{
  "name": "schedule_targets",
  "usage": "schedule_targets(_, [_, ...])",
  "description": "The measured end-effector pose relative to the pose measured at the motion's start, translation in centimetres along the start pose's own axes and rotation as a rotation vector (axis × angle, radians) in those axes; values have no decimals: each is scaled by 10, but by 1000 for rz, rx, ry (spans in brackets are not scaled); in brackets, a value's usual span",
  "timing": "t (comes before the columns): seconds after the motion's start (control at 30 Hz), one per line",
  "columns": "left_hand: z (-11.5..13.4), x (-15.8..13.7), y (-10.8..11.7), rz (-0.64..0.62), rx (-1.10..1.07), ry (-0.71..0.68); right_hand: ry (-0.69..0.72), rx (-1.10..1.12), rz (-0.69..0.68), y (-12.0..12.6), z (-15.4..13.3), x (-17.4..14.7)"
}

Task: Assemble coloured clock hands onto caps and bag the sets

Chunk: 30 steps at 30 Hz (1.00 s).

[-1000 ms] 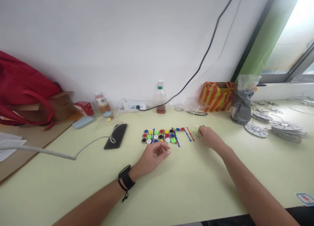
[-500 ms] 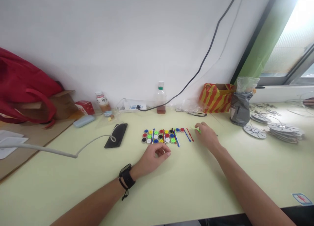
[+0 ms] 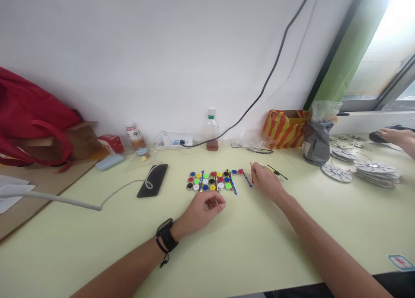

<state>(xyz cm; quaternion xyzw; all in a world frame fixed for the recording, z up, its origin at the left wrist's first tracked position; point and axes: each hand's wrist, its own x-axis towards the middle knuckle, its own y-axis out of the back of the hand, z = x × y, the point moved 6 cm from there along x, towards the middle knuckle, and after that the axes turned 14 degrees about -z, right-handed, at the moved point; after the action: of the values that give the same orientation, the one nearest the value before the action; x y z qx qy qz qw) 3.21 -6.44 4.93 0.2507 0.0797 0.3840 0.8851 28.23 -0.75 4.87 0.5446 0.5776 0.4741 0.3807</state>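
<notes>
My right hand (image 3: 267,181) is closed, its fingertips pinching a thin red double-ended arrow (image 3: 251,172) at the table. Left of that lies a blue arrow (image 3: 247,178), and a black arrow (image 3: 278,172) shows behind the hand, with a small pale and yellow piece beside it, partly covered. Rows of small coloured discs (image 3: 212,181) stand in the middle, with several arrows (image 3: 231,182) laid between groups of them. My left hand (image 3: 203,209) rests just in front of these discs, fingers curled toward the thumb, and nothing shows in its grasp.
A black phone-like slab (image 3: 152,180) with a grey cable lies left. Against the wall stand a power strip (image 3: 177,141), a bottle (image 3: 212,131) and a striped bag (image 3: 285,127). Stacked grey discs (image 3: 376,173) are at right, below another person's hand (image 3: 397,136).
My right hand has shifted slightly left, from a green piece to the red arrow, which has turned more upright. The other person's hand has come into view at far right. My left hand stays put.
</notes>
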Motion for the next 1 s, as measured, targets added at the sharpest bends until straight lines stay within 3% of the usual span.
schedule_targets(0.23, [0,0,-1,-4,-2,-23,39,163,13,-3,5,3])
schedule_targets(0.43, [-1,0,-2,-3,20,-12,110,115,-20,-6,-2,3])
schedule_targets(1.0, [-1,0,-2,-8,18,-16,89,65,-53,-4,-8,0])
